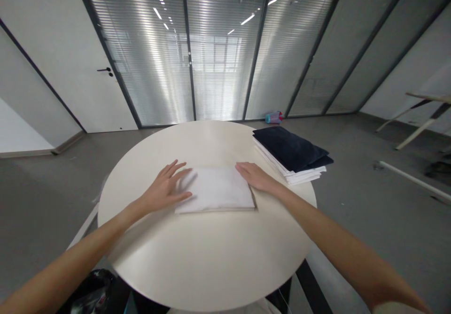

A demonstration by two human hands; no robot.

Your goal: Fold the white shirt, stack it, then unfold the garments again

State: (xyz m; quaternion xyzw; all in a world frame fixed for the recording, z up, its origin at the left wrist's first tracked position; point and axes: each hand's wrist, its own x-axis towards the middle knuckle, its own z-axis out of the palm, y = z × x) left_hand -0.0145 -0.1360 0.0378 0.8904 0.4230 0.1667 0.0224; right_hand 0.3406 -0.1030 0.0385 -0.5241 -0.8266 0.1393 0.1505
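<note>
A white folded cloth (218, 189) lies flat on the round white table (207, 257), its long front edge towards me. My left hand (167, 189) is at the cloth's left side, fingers spread and thumb pointing right; a shadow falls beneath the fingers, and I cannot tell whether they touch. On the cloth's upper right edge rests my right hand (255, 175), palm down with fingers stretched out together. Neither hand grips anything. To the right sits a stack of folded white cloths (299, 175) topped by dark navy folded cloth (291, 147).
Behind the table, a blue and red object (274, 118) lies on the floor by the glass partition (218, 70). A black bag-like bin (97, 290) stands below the table at lower left. Another table (430, 98) is partly seen at far right.
</note>
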